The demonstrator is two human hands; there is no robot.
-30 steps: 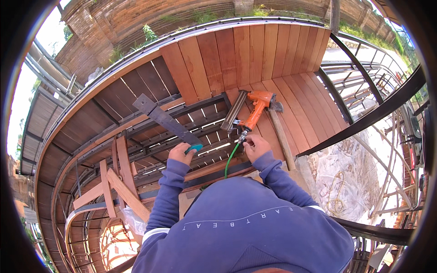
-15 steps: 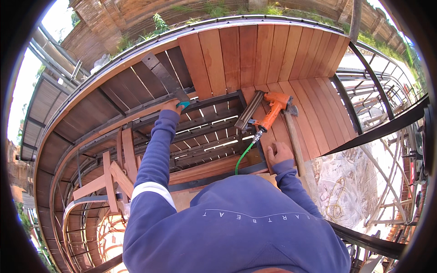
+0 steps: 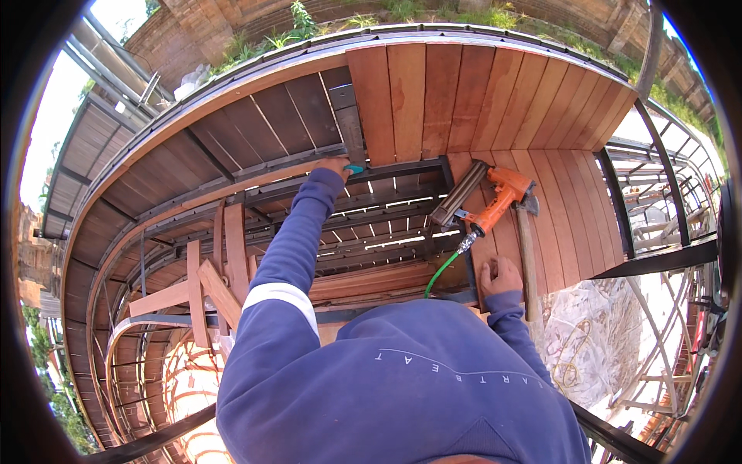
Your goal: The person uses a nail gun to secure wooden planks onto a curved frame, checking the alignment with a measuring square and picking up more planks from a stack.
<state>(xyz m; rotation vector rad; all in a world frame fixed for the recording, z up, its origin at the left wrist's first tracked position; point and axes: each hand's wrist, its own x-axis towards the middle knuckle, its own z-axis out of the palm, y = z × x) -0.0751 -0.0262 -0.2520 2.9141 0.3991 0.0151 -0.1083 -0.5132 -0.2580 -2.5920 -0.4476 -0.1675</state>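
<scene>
My left hand (image 3: 333,167) grips the teal handle (image 3: 355,169) of a long dark flat metal tool (image 3: 348,124), whose blade lies beside the last red-brown upright board (image 3: 371,104), over the darker slats. Lower right, my right hand (image 3: 501,274) rests loosely on the lighter planks (image 3: 568,216), fingers slightly bent and apart. Just above it lie an orange nail gun (image 3: 502,199) with a green hose (image 3: 439,276) and a wooden-handled tool (image 3: 527,247), possibly a hammer or hatchet.
A dark steel frame (image 3: 402,187) with narrow gaps spans the middle. Loose boards (image 3: 193,286) cross at the lower left. A curved black rail (image 3: 657,259) runs at right, above pale sheeting (image 3: 580,332) and poles. A brick wall (image 3: 209,23) and weeds stand beyond the top edge.
My left hand has moved up and right with the flat tool, which now stands more upright against the board. My right hand has left the hose fitting and moved right onto the planks.
</scene>
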